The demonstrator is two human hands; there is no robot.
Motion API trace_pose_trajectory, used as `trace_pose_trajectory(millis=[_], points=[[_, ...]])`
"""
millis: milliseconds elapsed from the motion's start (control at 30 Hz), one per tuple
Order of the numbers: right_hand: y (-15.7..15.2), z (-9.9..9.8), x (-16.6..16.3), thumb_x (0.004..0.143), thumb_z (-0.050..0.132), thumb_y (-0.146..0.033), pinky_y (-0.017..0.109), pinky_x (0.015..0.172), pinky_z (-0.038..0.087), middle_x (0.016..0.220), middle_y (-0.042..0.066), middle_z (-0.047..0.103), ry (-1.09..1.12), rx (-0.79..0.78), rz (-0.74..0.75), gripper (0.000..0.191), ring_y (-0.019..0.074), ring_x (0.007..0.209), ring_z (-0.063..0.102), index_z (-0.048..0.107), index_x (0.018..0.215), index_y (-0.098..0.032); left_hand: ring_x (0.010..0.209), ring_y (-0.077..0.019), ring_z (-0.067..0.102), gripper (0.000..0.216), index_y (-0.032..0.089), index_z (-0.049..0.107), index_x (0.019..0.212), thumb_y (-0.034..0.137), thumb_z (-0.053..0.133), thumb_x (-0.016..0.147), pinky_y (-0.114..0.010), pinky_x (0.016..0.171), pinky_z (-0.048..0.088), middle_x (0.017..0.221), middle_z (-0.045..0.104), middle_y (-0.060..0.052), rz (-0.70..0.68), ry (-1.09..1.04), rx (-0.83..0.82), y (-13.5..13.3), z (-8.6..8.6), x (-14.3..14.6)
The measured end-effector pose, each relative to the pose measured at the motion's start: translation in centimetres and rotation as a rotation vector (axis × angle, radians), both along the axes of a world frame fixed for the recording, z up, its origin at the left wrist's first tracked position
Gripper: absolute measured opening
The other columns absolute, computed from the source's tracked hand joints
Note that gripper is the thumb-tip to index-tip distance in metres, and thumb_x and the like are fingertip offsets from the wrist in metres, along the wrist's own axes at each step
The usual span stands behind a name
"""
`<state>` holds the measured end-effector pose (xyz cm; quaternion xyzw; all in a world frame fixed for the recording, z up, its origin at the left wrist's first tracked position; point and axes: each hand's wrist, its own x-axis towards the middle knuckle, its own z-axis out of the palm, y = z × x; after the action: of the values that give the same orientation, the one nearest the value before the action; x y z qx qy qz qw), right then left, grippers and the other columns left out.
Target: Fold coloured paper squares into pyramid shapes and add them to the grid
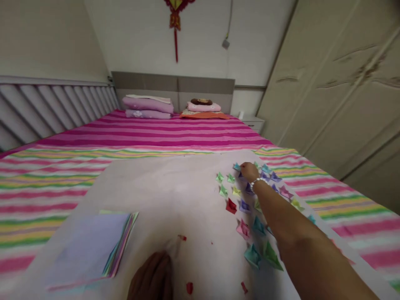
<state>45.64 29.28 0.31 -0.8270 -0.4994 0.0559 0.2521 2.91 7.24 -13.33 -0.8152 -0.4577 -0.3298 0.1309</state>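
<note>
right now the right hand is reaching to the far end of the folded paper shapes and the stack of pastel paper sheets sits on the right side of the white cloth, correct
Not quite. The right hand does reach the far end of the small folded coloured paper shapes, but the stack of pastel paper sheets lies on the left side of the white cloth, as the head view shows.

The right hand (249,171) reaches among folded paper shapes (250,208), apparently touching a blue one.

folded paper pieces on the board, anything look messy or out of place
Small red scraps lie loose on the pale board, apart from the folded paper pieces clustered by the right hand. The paper stack is slightly fanned. Nothing looks damaged.
</note>
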Motion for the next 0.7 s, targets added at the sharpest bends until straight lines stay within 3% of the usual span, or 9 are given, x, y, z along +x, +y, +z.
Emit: trace_pose_trajectory(millis=[33, 133, 233, 300, 500, 600, 700], points=[[-0.3, 0.2, -0.1, 0.092, 0.057, -0.03, 0.041, 0.083, 0.053, 0.118, 0.009, 0.06, 0.003, 0.015, 0.004, 0.027, 0.0212, 0.099, 0.062, 0.059, 0.116, -0.017, 0.105, -0.0253, 0.064, 0.037, 0.025, 0.062, 0.118, 0.027, 0.056, 0.081, -0.039, 0.085, 0.052, 0.115, 0.07, -0.007, 0.011, 0.005, -0.014, -0.3, 0.7, 0.2], [-1.3, 1.4, -0.9, 0.084, 0.057, -0.011, 0.039, 0.086, 0.045, 0.1, 0.022, 0.068, 0.015, 0.13, 0.019, 0.017, 0.0299, 0.102, 0.062, 0.069, 0.095, -0.007, 0.11, -0.0245, 0.061, 0.036, 0.023, 0.061, 0.12, 0.023, 0.054, 0.084, -0.039, 0.094, 0.049, 0.118, 0.068, -0.009, 0.086, 0.006, -0.137, -1.2, 2.7, 1.2], [-2.6, 2.3, -3.2, 0.082, 0.05, -0.013, 0.044, 0.088, 0.041, 0.104, 0.026, 0.066, 0.077, 0.278, 0.054, 0.027, 0.0318, 0.105, 0.06, 0.067, 0.102, -0.004, 0.112, -0.0247, 0.06, 0.034, 0.021, 0.061, 0.118, 0.019, 0.049, 0.086, -0.042, 0.097, 0.047, 0.118, 0.067, -0.011, 0.109, -0.027, -0.187, -1.7, 3.9, 2.0], [-4.1, 2.2, -6.1, 0.081, 0.048, -0.016, 0.043, 0.084, 0.043, 0.101, 0.024, 0.068, 0.158, 0.353, 0.116, 0.03, 0.0293, 0.096, 0.062, 0.066, 0.102, -0.005, 0.113, -0.0248, 0.059, 0.033, 0.019, 0.061, 0.116, 0.017, 0.049, 0.086, -0.042, 0.097, 0.047, 0.117, 0.067, -0.011, 0.101, -0.047, -0.206, -1.8, 4.3, 2.3], [-12.3, -1.7, -20.3, 0.081, 0.052, -0.028, 0.031, 0.067, 0.05, 0.088, 0.008, 0.072, 0.45, 0.451, 0.515, 0.023, 0.0204, 0.077, 0.065, 0.069, 0.091, -0.017, 0.113, -0.0261, 0.058, 0.032, 0.017, 0.062, 0.112, 0.013, 0.05, 0.083, -0.045, 0.099, 0.045, 0.114, 0.068, -0.012, 0.036, -0.206, -0.178, -1.5, 4.2, 2.5], [-16.6, -4.1, -26.6, 0.084, 0.049, -0.026, 0.03, 0.068, 0.052, 0.087, 0.007, 0.072, 0.563, 0.458, 0.614, 0.023, 0.0194, 0.077, 0.065, 0.069, 0.09, -0.018, 0.108, -0.0237, 0.06, 0.027, 0.018, 0.064, 0.103, 0.012, 0.051, 0.081, -0.043, 0.097, 0.046, 0.109, 0.069, -0.01, -0.032, -0.274, -0.165, -1.4, 4.2, 2.3], [-19.4, -5.6, -30.4, 0.085, 0.047, -0.02, 0.031, 0.071, 0.053, 0.09, 0.007, 0.07, 0.631, 0.456, 0.684, 0.023, 0.0189, 0.081, 0.065, 0.069, 0.092, -0.018, 0.102, -0.0209, 0.062, 0.025, 0.018, 0.064, 0.099, 0.012, 0.046, 0.082, -0.039, 0.091, 0.05, 0.103, 0.069, -0.009, -0.053, -0.302, -0.149, -1.8, 4.8, 1.3]])
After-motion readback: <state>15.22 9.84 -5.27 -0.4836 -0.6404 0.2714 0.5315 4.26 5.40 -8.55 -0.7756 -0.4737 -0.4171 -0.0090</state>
